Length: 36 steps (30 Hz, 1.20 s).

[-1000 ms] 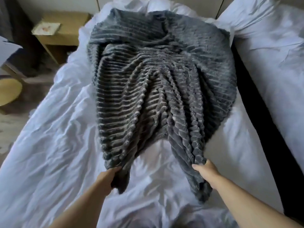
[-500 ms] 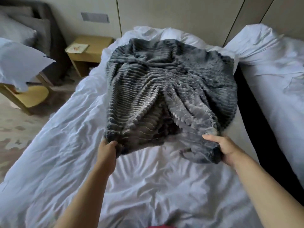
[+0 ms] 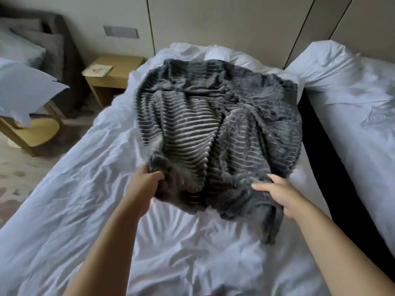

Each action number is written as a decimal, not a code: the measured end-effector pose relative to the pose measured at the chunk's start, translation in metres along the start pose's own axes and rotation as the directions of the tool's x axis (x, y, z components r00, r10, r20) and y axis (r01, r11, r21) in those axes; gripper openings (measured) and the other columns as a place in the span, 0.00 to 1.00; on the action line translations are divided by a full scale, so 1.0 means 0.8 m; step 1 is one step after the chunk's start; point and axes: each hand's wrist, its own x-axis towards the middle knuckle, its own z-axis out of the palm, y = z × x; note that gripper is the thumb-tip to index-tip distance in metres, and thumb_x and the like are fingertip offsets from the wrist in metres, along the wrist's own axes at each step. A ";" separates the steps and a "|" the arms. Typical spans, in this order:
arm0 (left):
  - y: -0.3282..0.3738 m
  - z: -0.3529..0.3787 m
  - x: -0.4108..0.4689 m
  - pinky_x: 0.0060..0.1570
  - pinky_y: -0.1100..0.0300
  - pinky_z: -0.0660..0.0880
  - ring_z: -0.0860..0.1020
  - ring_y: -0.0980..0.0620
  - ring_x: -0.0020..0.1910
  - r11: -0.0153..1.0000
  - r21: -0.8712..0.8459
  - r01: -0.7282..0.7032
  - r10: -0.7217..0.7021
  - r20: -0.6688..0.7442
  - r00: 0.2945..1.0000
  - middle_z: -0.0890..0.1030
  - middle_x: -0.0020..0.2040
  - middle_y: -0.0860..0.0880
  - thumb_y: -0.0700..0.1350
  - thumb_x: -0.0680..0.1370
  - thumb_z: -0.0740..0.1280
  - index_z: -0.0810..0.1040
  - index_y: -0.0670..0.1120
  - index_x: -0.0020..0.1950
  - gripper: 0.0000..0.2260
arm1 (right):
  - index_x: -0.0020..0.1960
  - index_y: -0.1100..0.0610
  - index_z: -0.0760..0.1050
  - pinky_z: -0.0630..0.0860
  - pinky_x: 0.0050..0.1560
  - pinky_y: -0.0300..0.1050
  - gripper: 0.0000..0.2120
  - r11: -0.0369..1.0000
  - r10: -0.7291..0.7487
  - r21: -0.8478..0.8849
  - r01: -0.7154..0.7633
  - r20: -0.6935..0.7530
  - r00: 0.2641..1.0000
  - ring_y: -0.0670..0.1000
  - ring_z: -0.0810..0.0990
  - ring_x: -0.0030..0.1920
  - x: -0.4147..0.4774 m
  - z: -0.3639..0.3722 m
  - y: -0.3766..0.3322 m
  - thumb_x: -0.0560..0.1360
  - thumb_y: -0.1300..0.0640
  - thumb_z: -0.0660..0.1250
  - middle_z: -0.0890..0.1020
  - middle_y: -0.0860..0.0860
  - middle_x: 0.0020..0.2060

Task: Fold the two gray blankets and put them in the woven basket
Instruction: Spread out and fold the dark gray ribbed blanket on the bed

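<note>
I'm in a twin bedroom: my white-sheeted bed (image 3: 64,210), a second bed (image 3: 352,124) to its right, a wooden nightstand (image 3: 116,81) to its left.

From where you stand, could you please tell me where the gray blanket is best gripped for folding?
Take the gray blanket by its two near corners, coming from the foot of the bed. The near edge is loose and bunched toward you; the left hand grips the left corner, while the right corner droops past the right hand.
</note>
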 end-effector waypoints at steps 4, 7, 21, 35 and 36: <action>0.028 0.055 -0.025 0.28 0.60 0.78 0.80 0.51 0.30 0.985 -0.162 -0.062 0.098 0.222 0.970 0.82 0.34 0.46 0.27 0.74 0.61 0.78 0.44 0.45 0.13 | 0.60 0.56 0.77 0.81 0.41 0.44 0.22 0.946 -0.160 0.318 0.061 0.295 0.942 0.54 0.85 0.47 -0.047 0.042 -0.071 0.67 0.57 0.74 0.85 0.56 0.50; 0.027 0.094 -0.033 0.32 0.61 0.78 0.82 0.53 0.36 0.983 -0.178 -0.049 0.103 0.307 0.946 0.83 0.41 0.45 0.33 0.77 0.63 0.78 0.45 0.51 0.09 | 0.68 0.58 0.72 0.79 0.57 0.49 0.27 0.858 -0.230 0.514 -0.014 0.408 0.883 0.54 0.82 0.55 -0.071 0.077 -0.096 0.70 0.51 0.67 0.81 0.58 0.59; 0.044 0.167 0.026 0.27 0.61 0.75 0.83 0.50 0.33 0.976 -0.206 -0.068 0.114 0.218 0.969 0.84 0.37 0.45 0.32 0.72 0.68 0.81 0.46 0.43 0.09 | 0.52 0.60 0.80 0.82 0.38 0.48 0.10 0.995 0.005 0.093 -0.027 0.233 0.972 0.55 0.85 0.38 -0.036 0.038 -0.117 0.71 0.60 0.73 0.86 0.56 0.41; 0.053 0.139 0.071 0.23 0.63 0.71 0.75 0.53 0.24 0.975 0.194 0.107 -0.155 0.252 0.955 0.76 0.28 0.47 0.33 0.73 0.63 0.72 0.44 0.46 0.07 | 0.40 0.49 0.84 0.79 0.37 0.39 0.26 0.779 -0.435 0.506 0.370 0.011 0.900 0.46 0.84 0.39 0.017 0.027 -0.124 0.68 0.78 0.60 0.85 0.51 0.40; 0.054 0.135 0.071 0.23 0.63 0.73 0.76 0.53 0.23 0.969 0.236 0.075 -0.130 0.227 0.965 0.77 0.29 0.46 0.31 0.73 0.64 0.74 0.43 0.45 0.08 | 0.39 0.47 0.83 0.79 0.38 0.40 0.24 0.835 -0.443 0.333 0.438 -0.065 0.894 0.46 0.82 0.37 0.019 0.026 -0.121 0.68 0.76 0.64 0.84 0.50 0.38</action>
